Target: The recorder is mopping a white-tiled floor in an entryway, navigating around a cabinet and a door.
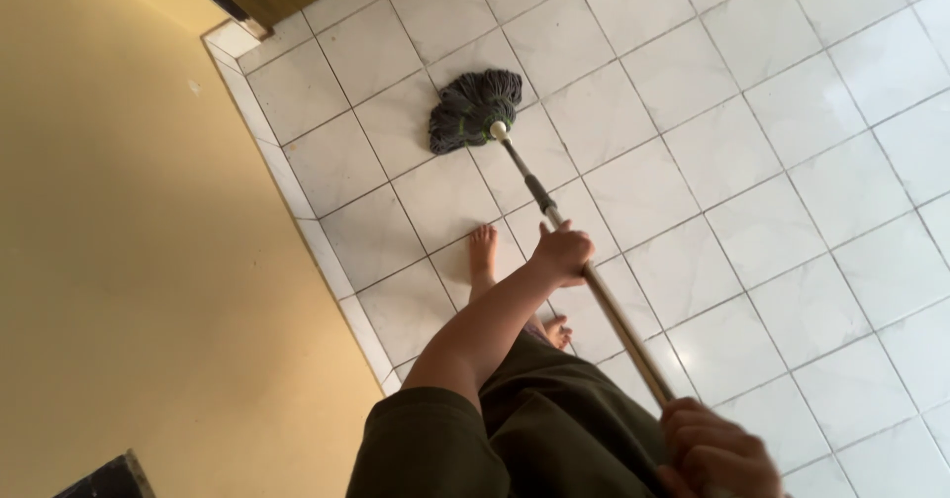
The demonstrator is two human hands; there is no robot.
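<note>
Down on the white tiled floor (752, 162), a dark string mop head (475, 110) rests flat near a yellow wall (129, 261). Left hand (561, 253) is closed around the middle of the metal handle (609, 305); right hand (717, 453), at the frame's lower edge, is curled tight around the upper end. Bare feet (483, 256) stand just behind the mop. Judging by the slant, even downward pressure and overlapping strokes along the tile lines would clean best.
</note>
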